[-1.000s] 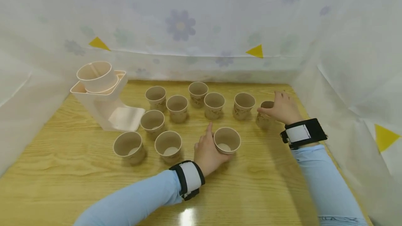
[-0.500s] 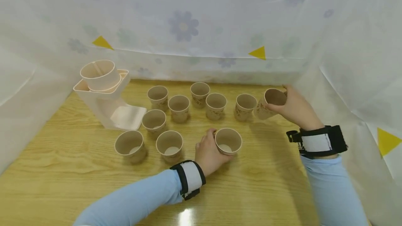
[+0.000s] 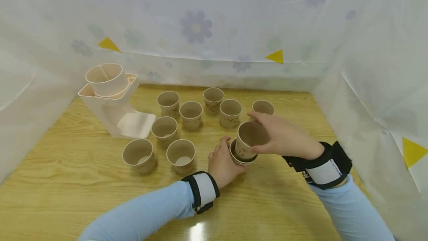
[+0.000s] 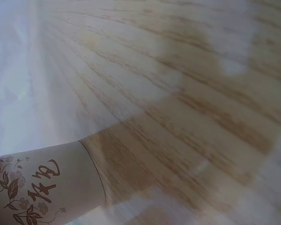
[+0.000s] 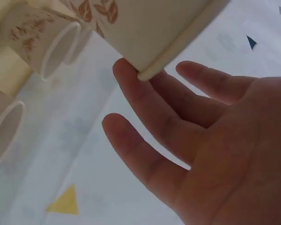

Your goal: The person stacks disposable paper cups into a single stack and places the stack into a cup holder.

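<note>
My left hand (image 3: 223,164) grips a small stack of beige paper cups (image 3: 246,163) on the table, its stacked rims showing one under another. In the left wrist view the printed side of a paper cup (image 4: 68,183) shows, with a fingertip at its edge. My right hand (image 3: 284,135) holds another paper cup (image 3: 243,149) by its upper part, between thumb and fingers. That cup's lower end is inside the mouth of the stack. In the right wrist view, the fingers (image 5: 152,105) touch the rim of this floral-printed cup (image 5: 140,30).
Several upright paper cups stand apart, among them a front-left cup (image 3: 138,157) and a back-right cup (image 3: 263,108), partly behind my right hand. A pale pink stand (image 3: 115,109) with a round container (image 3: 107,84) is at left. White sheeting (image 3: 230,18) encloses the wooden table (image 3: 100,192).
The right hand has lifted the rightmost cup and carried it left and toward me, into the top of the stack. The left hand has kept its grip in place.
</note>
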`<state>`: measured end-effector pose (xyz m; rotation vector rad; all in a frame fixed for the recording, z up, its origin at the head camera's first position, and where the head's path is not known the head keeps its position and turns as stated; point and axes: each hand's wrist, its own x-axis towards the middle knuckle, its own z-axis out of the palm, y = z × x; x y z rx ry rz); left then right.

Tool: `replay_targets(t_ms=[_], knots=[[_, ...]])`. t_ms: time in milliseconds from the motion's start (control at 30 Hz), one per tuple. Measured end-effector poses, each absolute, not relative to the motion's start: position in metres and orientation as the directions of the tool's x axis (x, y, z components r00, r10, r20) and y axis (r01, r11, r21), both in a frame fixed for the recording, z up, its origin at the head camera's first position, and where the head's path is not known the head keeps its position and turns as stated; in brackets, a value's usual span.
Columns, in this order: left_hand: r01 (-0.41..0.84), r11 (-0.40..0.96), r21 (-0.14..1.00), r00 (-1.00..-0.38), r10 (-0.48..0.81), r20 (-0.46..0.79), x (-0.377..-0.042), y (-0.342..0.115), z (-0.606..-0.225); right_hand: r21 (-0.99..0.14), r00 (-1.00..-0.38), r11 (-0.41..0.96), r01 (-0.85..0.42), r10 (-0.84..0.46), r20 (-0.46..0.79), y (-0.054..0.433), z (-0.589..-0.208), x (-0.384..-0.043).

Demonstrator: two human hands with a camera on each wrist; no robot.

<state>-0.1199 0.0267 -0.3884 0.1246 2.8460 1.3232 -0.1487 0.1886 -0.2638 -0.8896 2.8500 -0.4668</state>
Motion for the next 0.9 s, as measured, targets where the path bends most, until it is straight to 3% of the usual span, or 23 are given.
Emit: replay_targets(t_ms=[267, 500, 600, 733, 900], knots=[[0.08, 0.673, 0.735, -0.996, 0.084, 0.032, -0.121, 0.026, -0.386, -0.315, -0.766, 0.75, -0.582, -0.635, -0.097, 0.18, -0.287, -0.154], [0.087, 0.676, 0.732, -0.995, 0.09, 0.035, -0.12, 0.027, -0.386, -0.329, -0.754, 0.751, -0.572, -0.64, -0.147, 0.179, -0.303, -0.158], [0.094, 0.671, 0.736, -0.995, 0.084, 0.051, -0.12, 0.027, -0.388, -0.343, -0.795, 0.769, -0.54, -0.599, -0.093, 0.183, -0.301, -0.17], [0.091, 0.663, 0.743, -0.996, 0.068, 0.061, -0.12, 0.028, -0.388, -0.31, -0.911, 0.868, -0.388, -0.413, -0.016, 0.194, -0.296, -0.208], [0.086, 0.659, 0.747, -0.996, 0.06, 0.062, -0.118, 0.028, -0.387, -0.238, -0.975, 0.954, -0.184, -0.207, -0.077, 0.207, -0.314, -0.251]])
